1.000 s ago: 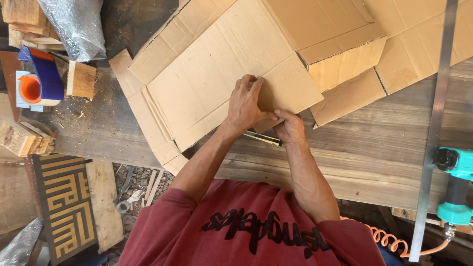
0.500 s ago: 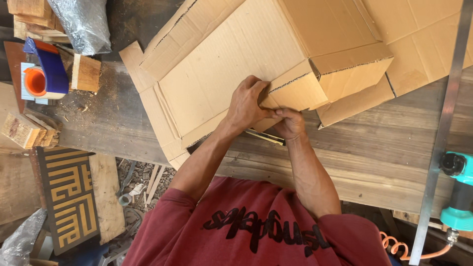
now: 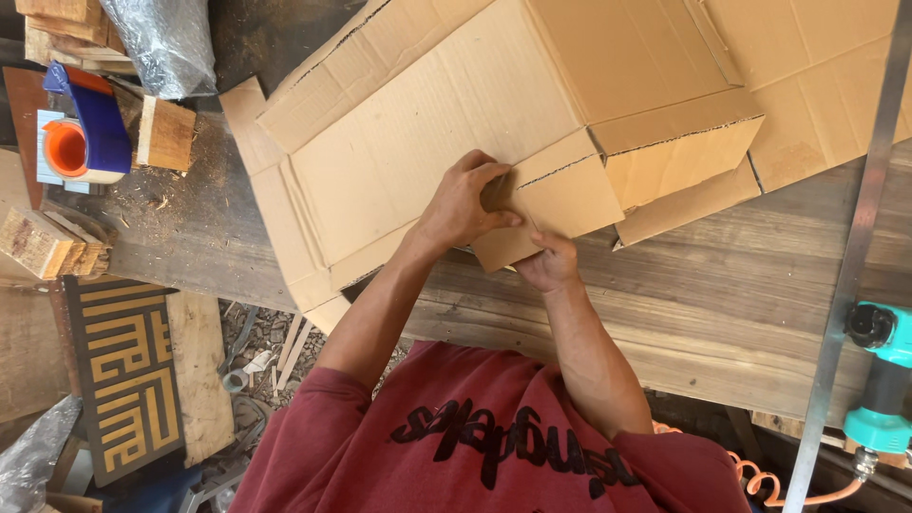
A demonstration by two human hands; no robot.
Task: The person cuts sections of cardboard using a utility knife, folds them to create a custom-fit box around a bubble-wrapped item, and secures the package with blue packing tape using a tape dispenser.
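1. Worktop (image 3: 722, 313). I read this as rough wooden planks that carry everything in view. Its near edge runs just in front of the person's chest, which keeps the work within short reach.

2. Cardboard sheet (image 3: 418, 133). A large flattened carton lies across the far half of the worktop, its panels spread flat. The flat lie gives a firm backing for folding.

3. Flap (image 3: 570, 195). One panel of the sheet is raised and bent along a scored crease. It stands partly off the worktop at the sheet's near edge, between both hands.

4. Left hand (image 3: 465, 204). The fingers (image 3: 486, 173) are curled narrow over the flap's left edge at the crease. I judge that this grip pins the fold line so the bend follows the score.

5. Right hand (image 3: 549, 261). The fingers are closed on the flap's lower corner from beneath, apparently to lift and steer it.

6. Surroundings. A metal rail (image 3: 855, 256) crosses the right side, with a teal power tool (image 3: 883, 380) beside it. A blue tape dispenser (image 3: 81, 133) and a wood block (image 3: 166, 133) sit well apart at the left.
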